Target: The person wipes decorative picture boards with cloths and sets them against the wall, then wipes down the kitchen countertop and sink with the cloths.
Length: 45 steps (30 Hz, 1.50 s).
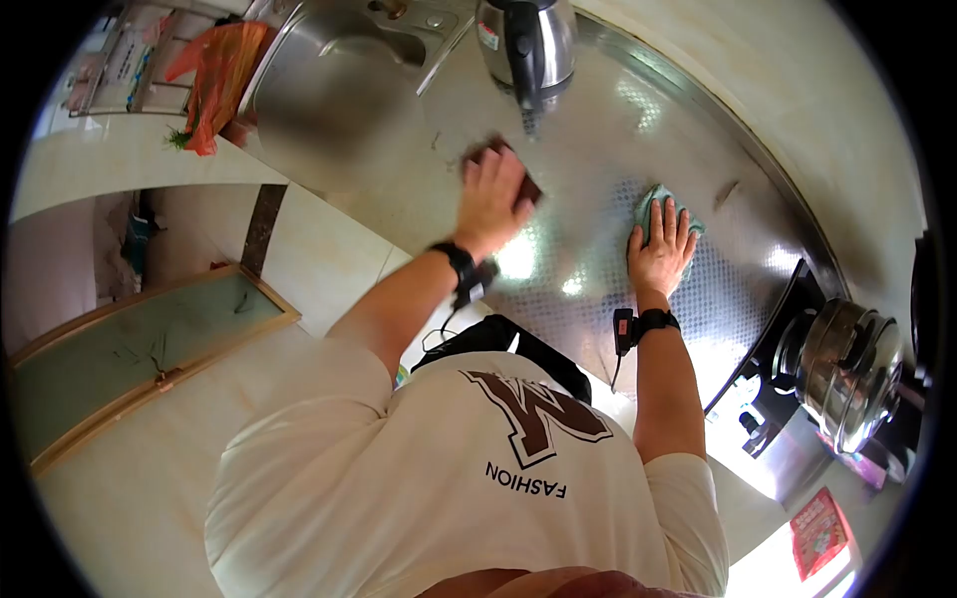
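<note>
My left hand (488, 204) rests over a dark brown cloth or pad (531, 187) on the metal countertop (588, 149). Motion smears both the hand and the pad's edges, so its exact kind is unclear. The fingers lie curled over its top. To the right, my right hand (662, 249) presses flat on a folded light green cloth (653, 197), fingers apart. The cloth shows around the fingertips, touching the patterned metal surface. Each wrist wears a black strap with a small device and cable.
A steel kettle (548, 45) with a black handle stands at the back of the counter. The sink (339, 100) lies at the far left, beside an orange plastic bag (224, 85). A stacked metal pot (847, 364) sits at the right, near the black stove edge (768, 324).
</note>
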Available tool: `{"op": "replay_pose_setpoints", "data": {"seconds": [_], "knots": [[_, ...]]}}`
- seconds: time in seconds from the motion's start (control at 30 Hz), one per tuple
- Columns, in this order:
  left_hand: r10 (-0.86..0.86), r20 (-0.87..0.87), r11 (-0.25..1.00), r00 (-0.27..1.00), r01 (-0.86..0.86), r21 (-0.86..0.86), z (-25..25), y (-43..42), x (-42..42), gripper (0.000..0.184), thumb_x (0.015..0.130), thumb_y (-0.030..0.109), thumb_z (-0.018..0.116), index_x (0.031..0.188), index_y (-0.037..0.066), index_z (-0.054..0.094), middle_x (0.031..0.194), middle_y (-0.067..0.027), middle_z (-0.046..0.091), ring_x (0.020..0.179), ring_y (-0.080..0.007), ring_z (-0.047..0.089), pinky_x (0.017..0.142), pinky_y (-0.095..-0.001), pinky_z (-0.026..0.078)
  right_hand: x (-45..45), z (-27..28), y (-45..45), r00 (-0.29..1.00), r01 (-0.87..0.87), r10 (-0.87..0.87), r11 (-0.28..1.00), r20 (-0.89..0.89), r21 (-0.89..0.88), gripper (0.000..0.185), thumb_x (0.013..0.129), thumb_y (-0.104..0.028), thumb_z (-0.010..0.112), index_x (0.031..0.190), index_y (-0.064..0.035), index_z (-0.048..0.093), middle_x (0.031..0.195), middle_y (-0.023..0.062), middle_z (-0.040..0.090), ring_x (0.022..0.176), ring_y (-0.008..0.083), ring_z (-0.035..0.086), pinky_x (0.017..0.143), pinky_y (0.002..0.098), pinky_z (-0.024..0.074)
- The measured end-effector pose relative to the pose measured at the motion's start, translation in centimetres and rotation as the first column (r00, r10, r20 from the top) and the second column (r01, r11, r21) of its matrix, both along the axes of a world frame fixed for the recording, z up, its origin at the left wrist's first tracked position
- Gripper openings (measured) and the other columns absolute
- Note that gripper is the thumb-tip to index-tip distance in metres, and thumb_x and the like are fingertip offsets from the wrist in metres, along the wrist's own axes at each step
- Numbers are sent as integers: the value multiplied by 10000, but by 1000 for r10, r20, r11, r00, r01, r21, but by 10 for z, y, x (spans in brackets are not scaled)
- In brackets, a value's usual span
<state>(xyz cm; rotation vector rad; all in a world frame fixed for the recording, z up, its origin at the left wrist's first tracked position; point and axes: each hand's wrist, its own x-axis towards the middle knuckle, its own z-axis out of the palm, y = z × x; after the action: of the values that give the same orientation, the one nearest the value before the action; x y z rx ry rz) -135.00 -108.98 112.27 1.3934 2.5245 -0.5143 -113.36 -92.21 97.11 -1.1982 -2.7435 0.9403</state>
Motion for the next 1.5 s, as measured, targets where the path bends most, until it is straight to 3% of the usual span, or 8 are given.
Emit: {"op": "replay_pose_setpoints", "data": {"seconds": [0.17,0.23,0.3,0.5,1.03,1.23,1.43,1.5], "knots": [[54,517,996,854,-10,-88,-6,54,77,763,906,405,711,1504,25,428,1596,-157,393,1515,-352,287,1234,-517,212,41,-6,46,999,48,-48,998,1,-45,564,938,-377,580,1482,-237,528,1612,-2,401,1513,290,296,1253,544,154],[460,638,722,618,-679,138,-1,104,72,632,933,310,724,1431,2,485,1500,-181,490,1383,-317,475,1154,-410,375,61,-12,63,1000,27,-27,997,-4,-68,562,942,-377,579,1485,-239,524,1609,-4,403,1510,290,299,1256,546,152],[329,697,425,637,-759,493,-10,148,44,662,941,343,722,1399,-50,450,1410,-218,525,1329,-290,496,1134,-396,389,78,-15,78,999,42,-42,997,-8,-69,560,950,-386,574,1489,-241,520,1607,-6,405,1508,292,302,1257,547,150],[473,880,82,28,-997,-12,-1,284,9,331,871,374,809,1020,114,669,941,-9,682,913,-154,640,890,-315,454,112,-26,105,998,50,-53,991,-20,-124,564,953,-402,576,1489,-236,517,1610,0,400,1511,288,299,1256,549,149],[268,935,639,234,-769,10,-173,427,321,313,839,314,758,865,8,697,695,-38,681,616,-132,644,591,-314,508,184,-92,164,1000,-30,31,945,-2,-327,606,947,-468,521,1488,-195,512,1577,65,437,1528,325,251,1257,566,117],[200,872,792,447,-598,125,-196,450,374,379,793,352,741,955,12,698,809,-218,713,783,-389,711,730,-437,564,161,-126,144,907,147,-183,982,-379,-121,636,835,-387,683,1435,-212,562,1549,71,485,1452,363,395,1186,594,264],[-34,958,901,285,-407,153,-176,420,326,454,787,266,816,1106,8,622,964,-187,694,894,-389,663,819,-446,524,148,-102,130,985,-16,-7,991,-175,-130,667,981,-496,468,1584,-239,343,1684,64,239,1559,294,178,1249,558,142],[-173,835,870,523,-316,378,-149,381,290,431,798,237,808,1114,19,611,991,-172,681,918,-384,646,839,-452,510,137,-76,127,999,-43,40,995,-35,-95,699,959,-490,513,1586,-233,340,1689,28,223,1556,287,182,1253,549,122]]}}
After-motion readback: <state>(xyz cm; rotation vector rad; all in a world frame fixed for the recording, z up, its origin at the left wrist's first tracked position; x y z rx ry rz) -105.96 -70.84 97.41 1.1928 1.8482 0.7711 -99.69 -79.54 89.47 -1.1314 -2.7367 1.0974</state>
